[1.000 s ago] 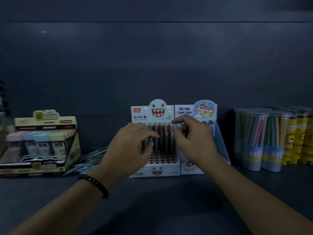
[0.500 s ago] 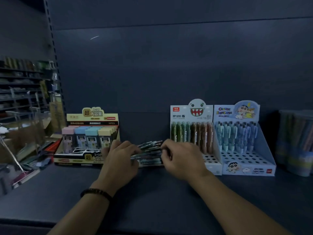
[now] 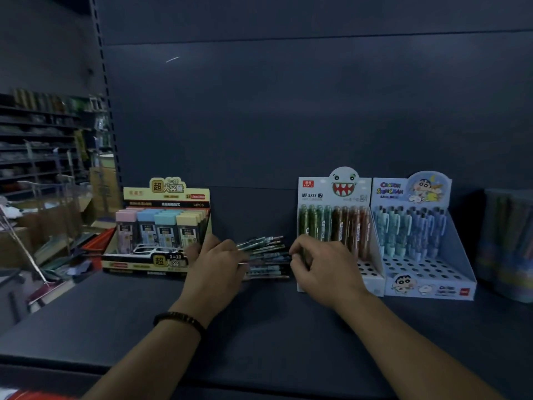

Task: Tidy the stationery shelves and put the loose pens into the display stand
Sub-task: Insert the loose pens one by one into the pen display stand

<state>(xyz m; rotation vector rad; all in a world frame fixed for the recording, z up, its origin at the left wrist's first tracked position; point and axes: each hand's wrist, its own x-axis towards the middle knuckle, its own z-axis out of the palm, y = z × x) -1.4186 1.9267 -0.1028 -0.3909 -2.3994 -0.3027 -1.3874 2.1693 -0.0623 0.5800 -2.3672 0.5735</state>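
A pile of loose pens (image 3: 268, 256) lies on the dark shelf (image 3: 259, 336), their barrels running left to right, in the gap between a box of lead refills (image 3: 161, 226) and the monster display stand (image 3: 317, 194). The left hand (image 3: 216, 267) comes down over the left ends of the pile, fingers curled round several barrels, and one pen juts out from under the knuckles towards the right. The right hand (image 3: 324, 269) sits at the other end of the pile with its fingers bent and the tips against the pen ends; whether it actually pinches one cannot be told from this angle. It partly hides the lower front of the monster display stand, which stands upright just to the right of the pile, with green and brown pens in its back rows and open holes (those that show past the wrist) in the front ones. Touching that stand's right side is a blue Crayon Shin-chan stand (image 3: 427, 287), also with pens in its back rows and open holes in front. A dark beaded bracelet (image 3: 178, 317) circles the left wrist. At the far right edge stand blurred tubs (image 3: 507, 243) of stationery.
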